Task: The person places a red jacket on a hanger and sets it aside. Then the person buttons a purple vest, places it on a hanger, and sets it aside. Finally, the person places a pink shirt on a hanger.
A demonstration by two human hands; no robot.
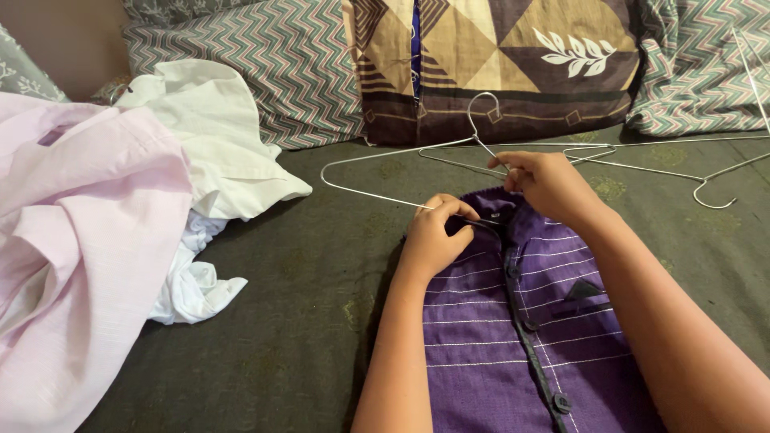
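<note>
A purple shirt (497, 321) with thin white stripes and dark buttons lies flat on the dark bedcover, collar pointing away from me. My left hand (437, 236) pinches the left side of the collar. My right hand (549, 184) grips the collar's right side together with the lower wire of a silver wire hanger (385, 160). The hanger's hook points toward the pillows, and its left arm sticks out over the bedcover.
A pale pink garment (80, 240) and crumpled white clothes (216, 152) are heaped at the left. Two more wire hangers (674, 168) lie at the right. Patterned pillows (497, 64) line the far edge of the dark bedcover (305, 305).
</note>
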